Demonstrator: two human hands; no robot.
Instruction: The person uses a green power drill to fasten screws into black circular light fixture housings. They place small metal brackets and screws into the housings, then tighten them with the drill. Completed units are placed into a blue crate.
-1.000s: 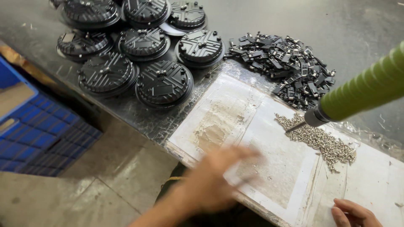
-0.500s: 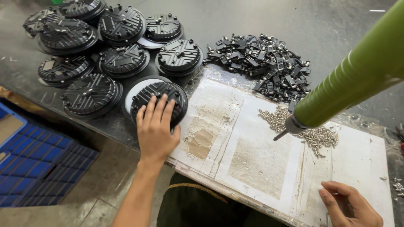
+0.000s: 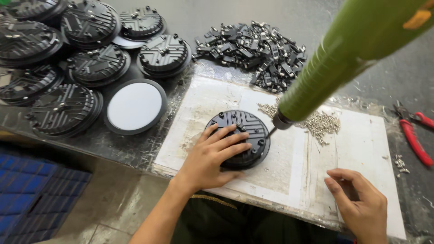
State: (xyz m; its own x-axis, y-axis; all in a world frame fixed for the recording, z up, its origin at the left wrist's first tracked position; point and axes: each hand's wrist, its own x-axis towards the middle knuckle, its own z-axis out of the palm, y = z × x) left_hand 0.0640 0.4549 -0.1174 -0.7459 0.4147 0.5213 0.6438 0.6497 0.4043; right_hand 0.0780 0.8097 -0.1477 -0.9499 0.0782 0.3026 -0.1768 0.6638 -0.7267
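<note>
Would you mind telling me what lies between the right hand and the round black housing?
In the head view, only bare white board separates the right hand from the housing.

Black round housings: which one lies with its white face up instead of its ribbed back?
The round housing at the near edge of the stack, left of the white mat, shows a flat white disc in a black rim. All the others show ribbed black backs.

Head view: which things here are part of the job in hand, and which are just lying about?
In hand:
- black disc, under the left hand
- green driver, its tip at the disc's edge
- screws
- white mat, right hand resting on it

Lying about:
- stacked discs
- white-faced disc
- black clips
- red pliers
</note>
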